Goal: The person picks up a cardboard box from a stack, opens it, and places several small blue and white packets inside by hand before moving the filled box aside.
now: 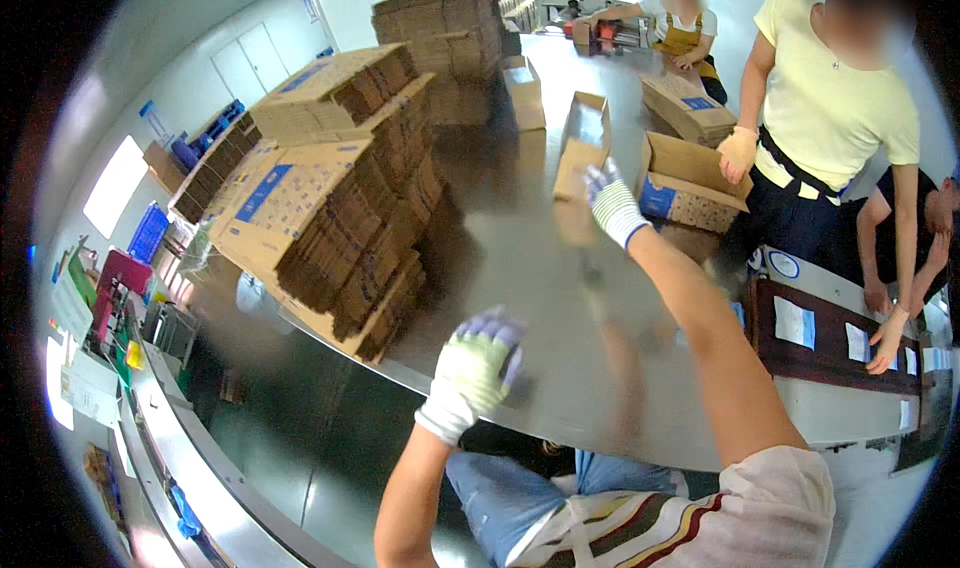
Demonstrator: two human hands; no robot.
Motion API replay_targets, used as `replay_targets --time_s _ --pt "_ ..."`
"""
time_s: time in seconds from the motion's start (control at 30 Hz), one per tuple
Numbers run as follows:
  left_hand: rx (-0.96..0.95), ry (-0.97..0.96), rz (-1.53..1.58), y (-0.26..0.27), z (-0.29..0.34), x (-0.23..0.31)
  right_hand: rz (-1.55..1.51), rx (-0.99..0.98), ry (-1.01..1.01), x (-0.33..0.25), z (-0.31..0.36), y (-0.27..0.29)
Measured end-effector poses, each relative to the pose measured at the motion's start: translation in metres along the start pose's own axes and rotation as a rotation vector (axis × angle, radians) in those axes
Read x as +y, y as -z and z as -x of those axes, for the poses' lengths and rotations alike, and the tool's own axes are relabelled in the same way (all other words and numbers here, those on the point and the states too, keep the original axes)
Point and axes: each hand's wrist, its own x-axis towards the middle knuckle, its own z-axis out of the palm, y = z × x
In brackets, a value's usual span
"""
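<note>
My right hand (pixel 614 206), in a white striped glove with purple fingertips, reaches forward over the metal table. Its fingers are stretched out at the near end of an open cardboard carton (pixel 572 173); whether they touch it I cannot tell. Close to the table's near edge hovers my left hand (pixel 476 370) in a similar glove, slightly blurred. Its fingers are loosely bent and apart, with nothing visible in them. Right of my right hand stands another open carton (pixel 690 206) with a blue patch, beside a co-worker's gloved hand (pixel 738 155).
Tall stacks of flattened cartons (pixel 300 208) fill the table's left side, with more stacks (pixel 440 58) behind. A small open carton (pixel 523 93) stands farther back. Co-workers stand at the right and far end. A conveyor (pixel 870 303) carrying white-and-blue packets runs at the right.
</note>
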Motion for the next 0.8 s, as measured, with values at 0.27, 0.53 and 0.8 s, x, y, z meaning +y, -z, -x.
replay_targets --time_s 0.27,0.53,0.8 --pt "-0.184 0.122 -0.24 -0.006 0.055 -0.031 -0.658 0.009 0.213 -0.086 0.077 0.063" --pt "0.209 0.05 -0.868 0.102 -0.04 -0.052 -1.333 0.551 0.012 -0.009 0.319 0.24" --pt "-0.104 0.871 -0.838 0.162 -0.08 -0.092 -1.367 0.618 -0.318 0.015 0.391 0.205"
